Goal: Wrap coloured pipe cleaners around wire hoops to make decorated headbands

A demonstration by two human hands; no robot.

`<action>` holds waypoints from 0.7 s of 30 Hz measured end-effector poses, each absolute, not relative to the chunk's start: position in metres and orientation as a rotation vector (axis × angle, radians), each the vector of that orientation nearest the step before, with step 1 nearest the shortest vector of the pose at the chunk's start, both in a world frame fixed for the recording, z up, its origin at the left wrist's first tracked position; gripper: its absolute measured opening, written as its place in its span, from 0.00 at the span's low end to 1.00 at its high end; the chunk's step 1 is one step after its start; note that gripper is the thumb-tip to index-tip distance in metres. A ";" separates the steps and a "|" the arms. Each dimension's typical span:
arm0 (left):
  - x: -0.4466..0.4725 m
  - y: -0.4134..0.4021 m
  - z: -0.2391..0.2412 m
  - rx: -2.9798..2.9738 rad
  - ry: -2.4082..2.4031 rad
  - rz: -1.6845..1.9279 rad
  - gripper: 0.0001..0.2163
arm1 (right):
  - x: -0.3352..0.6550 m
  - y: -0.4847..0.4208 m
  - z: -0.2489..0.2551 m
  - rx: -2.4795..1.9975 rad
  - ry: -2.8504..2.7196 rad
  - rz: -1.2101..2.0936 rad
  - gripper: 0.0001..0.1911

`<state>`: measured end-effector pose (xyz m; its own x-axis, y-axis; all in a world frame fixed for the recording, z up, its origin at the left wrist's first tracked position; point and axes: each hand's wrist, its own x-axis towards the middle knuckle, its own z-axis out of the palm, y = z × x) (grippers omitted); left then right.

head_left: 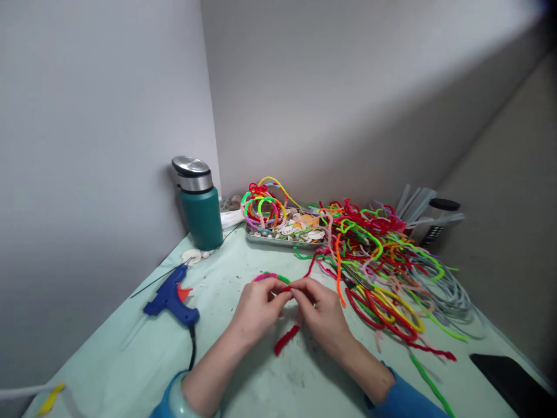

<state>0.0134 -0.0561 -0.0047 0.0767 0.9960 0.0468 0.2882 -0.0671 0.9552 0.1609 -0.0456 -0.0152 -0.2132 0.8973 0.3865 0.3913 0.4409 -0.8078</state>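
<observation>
My left hand (259,306) and my right hand (319,310) meet at the middle of the pale green table (130,354), fingertips pinched together on a red pipe cleaner (286,339). Its loose end hangs down between my wrists onto the table. A pink and green loop of pipe cleaner (272,277) curves just above my left fingers; whether it is joined to the red one is unclear. Both sleeves are blue.
A blue glue gun (172,299) lies left of my hands, its black cord running toward me. A teal flask (199,203) stands in the corner. A metal tray (278,237) of shells sits behind. A big tangle of coloured pipe cleaners (383,261) spreads right. A black object (509,380) lies at the near right.
</observation>
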 end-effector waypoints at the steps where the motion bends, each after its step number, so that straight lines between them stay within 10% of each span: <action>1: 0.013 -0.055 -0.005 1.482 1.332 1.054 0.10 | 0.160 -0.046 -0.015 -1.117 -1.771 0.741 0.07; 17: -0.066 -0.117 0.065 1.231 1.371 1.550 0.06 | 0.028 -0.057 0.011 -0.870 -2.455 0.430 0.07; 21: -0.091 -0.134 0.073 1.136 1.431 1.760 0.06 | -0.030 -0.069 -0.001 -0.974 -2.545 0.310 0.23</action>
